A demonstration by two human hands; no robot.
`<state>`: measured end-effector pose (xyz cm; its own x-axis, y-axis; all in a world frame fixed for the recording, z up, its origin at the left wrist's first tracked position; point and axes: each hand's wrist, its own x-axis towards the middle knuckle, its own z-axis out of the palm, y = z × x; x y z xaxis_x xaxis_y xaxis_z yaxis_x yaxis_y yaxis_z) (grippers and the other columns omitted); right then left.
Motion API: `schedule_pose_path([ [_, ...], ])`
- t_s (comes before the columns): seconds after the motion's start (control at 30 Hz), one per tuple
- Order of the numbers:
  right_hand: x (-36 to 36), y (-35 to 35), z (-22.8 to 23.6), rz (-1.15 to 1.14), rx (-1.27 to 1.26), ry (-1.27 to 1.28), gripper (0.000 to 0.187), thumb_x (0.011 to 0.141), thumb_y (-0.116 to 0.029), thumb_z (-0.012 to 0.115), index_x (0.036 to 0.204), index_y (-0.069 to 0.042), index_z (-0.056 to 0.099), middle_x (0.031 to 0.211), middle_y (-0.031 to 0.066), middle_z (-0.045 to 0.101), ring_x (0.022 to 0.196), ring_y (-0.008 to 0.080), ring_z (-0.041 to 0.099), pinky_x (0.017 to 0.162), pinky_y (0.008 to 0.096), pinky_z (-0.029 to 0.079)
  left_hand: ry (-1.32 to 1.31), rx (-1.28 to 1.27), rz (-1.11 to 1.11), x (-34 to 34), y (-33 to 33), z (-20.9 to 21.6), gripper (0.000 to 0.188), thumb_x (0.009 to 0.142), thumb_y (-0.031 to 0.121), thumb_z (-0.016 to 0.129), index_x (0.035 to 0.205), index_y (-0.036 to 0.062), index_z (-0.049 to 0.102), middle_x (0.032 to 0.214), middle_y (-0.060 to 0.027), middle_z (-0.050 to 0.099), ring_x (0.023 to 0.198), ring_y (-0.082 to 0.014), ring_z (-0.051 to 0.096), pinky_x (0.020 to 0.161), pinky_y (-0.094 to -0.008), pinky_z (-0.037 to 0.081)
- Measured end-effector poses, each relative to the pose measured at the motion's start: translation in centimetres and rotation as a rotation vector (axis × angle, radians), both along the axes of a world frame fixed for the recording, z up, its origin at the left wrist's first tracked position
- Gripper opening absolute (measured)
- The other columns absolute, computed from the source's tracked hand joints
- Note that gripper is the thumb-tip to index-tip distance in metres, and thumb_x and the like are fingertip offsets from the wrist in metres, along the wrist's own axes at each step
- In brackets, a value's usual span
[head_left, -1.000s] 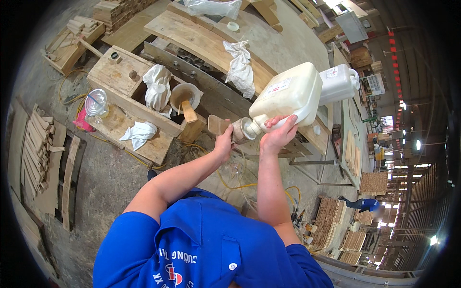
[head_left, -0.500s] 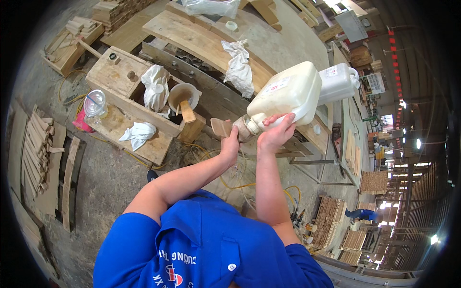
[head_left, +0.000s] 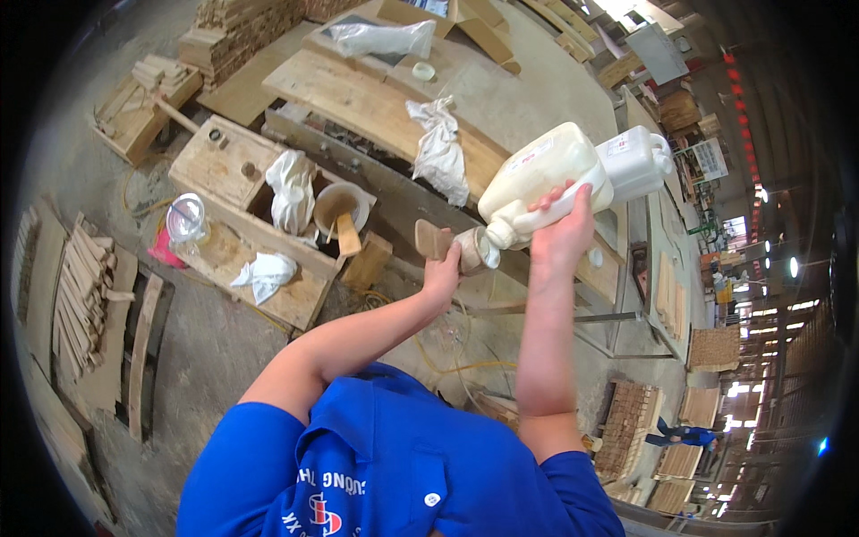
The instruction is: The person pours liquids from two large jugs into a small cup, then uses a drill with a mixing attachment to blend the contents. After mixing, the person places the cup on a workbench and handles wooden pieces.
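My right hand is wrapped round the handle of a cream plastic jug. The jug is tilted, its neck down and to the left against the mouth of a small stained cup. Closed round that cup is my left hand. A flat wooden paddle sticks out beside the cup, by the left fingers. How much liquid is in the cup cannot be seen. Just behind the jug stands a second, whiter plastic jug.
Left of my hands, a wooden box bench bears a white rag and a pot with a wooden stick. Another rag hangs over the plank table. Wood strips lie at left; a person is far right.
Both hands have moved right with the jug and the cup. The jug's neck has come a little away from my left hand, so the cup's rim shows now.
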<state>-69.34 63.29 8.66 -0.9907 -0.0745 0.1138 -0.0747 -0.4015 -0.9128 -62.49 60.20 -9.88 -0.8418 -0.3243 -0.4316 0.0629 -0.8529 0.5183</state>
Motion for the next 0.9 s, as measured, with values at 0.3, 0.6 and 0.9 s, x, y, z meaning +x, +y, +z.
schedule_pose_path([
  [0.3,-13.2,2.0,8.1,0.259,-0.189,-0.272,0.02,0.095,-0.018,0.035,0.107,-0.003,0.041,0.094,0.0093,0.05,0.077,0.0205,0.049,0.075,0.0472,0.039,0.386,0.159,-0.146,-3.7,-2.8,5.0,0.04,0.096,0.026,0.043,0.134,0.0224,0.032,0.127,-0.0044,0.047,0.112,-0.0197,0.051,0.086,-0.0406,0.048],
  [0.6,-25.2,2.6,8.3,0.474,-0.435,-0.297,0.017,0.093,-0.012,0.037,0.103,0.002,0.038,0.088,0.0159,0.052,0.071,0.0234,0.052,0.068,0.0423,0.046,0.485,0.048,-0.28,-7.5,-3.7,6.9,0.039,0.097,0.025,0.039,0.135,0.023,0.031,0.123,-0.0009,0.051,0.1,-0.0157,0.054,0.072,-0.0342,0.049],
  [0.9,-37.5,2.3,8.5,0.426,-0.44,-0.406,0.023,0.09,-0.011,0.045,0.101,0.008,0.04,0.09,0.0173,0.051,0.076,0.0249,0.054,0.068,0.0385,0.049,0.36,-0.056,-0.209,-6.1,-5.1,5.2,0.037,0.098,0.029,0.034,0.134,0.024,0.033,0.127,-0.0034,0.049,0.107,-0.0188,0.052,0.07,-0.0334,0.048],
])
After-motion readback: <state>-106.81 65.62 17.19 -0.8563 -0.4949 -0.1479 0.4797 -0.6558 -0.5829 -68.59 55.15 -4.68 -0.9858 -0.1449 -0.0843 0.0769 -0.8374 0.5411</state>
